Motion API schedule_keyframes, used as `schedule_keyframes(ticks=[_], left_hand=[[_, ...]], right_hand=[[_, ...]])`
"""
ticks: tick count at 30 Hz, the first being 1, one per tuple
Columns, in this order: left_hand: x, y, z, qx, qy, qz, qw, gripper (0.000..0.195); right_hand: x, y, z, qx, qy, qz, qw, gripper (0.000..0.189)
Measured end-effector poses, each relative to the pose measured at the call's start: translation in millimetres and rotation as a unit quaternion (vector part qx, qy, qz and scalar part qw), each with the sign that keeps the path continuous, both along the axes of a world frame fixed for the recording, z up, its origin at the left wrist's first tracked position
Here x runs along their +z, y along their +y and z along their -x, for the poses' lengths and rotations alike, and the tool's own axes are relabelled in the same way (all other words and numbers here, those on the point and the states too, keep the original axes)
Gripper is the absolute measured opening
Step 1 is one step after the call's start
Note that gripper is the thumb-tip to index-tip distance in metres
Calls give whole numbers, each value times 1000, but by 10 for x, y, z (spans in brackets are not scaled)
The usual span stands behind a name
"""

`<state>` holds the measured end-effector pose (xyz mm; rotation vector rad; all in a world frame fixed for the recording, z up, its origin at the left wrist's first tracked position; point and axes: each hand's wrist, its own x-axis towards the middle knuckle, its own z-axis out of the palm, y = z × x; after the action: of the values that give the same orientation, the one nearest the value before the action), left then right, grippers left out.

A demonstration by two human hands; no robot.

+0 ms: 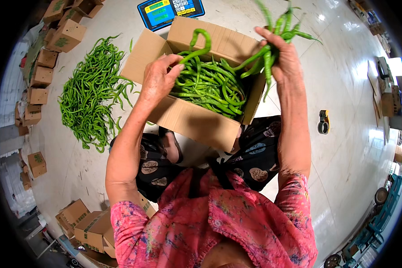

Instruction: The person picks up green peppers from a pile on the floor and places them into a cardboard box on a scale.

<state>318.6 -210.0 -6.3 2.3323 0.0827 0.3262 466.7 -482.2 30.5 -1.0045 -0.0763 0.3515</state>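
Observation:
An open cardboard box (pixel 201 129) stands in front of me with its flaps spread, holding many long green chili peppers (pixel 214 85). Over the box's left side, my left hand (pixel 162 77) pinches one curled green pepper (pixel 201 45) between thumb and fingers. My right hand (pixel 283 57) is raised above the right rear corner and grips a bunch of green peppers (pixel 284 28). Some of that bunch hangs down toward the box, while other peppers stick out beyond the fingers.
A large heap of green peppers (pixel 90 93) lies on the tiled floor to the left. Behind the box is a digital scale display (pixel 169 13). A tape dispenser (pixel 323 122) rests at right. Cardboard boxes (pixel 67 35) line the left; a teal cart (pixel 382 214) stands lower right.

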Motion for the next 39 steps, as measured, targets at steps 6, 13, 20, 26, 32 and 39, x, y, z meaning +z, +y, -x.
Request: schedule_keyframes(ticks=[6,13,20,26,32,39], left_hand=[[-386,-201,-59,-79,-1,-174,982,19],[-738,-819,-449,-143,14,-335,931,15],[-1346,-1084,-606,-194,-159,-230,940,39],[-621,-749,-723,-70,-29,29,997,15],[111,-337,-468,-36,126,419,898,21],[328,-665,-63,-83,86,168,979,22]], right_hand=[[29,-215,-32,-56,45,-46,996,26],[9,-210,-3,-26,44,-65,997,25],[58,60,240,45,52,-13,998,18],[63,137,287,53,71,33,996,25],[-10,189,240,87,81,46,992,33],[-55,514,513,124,11,121,985,27]])
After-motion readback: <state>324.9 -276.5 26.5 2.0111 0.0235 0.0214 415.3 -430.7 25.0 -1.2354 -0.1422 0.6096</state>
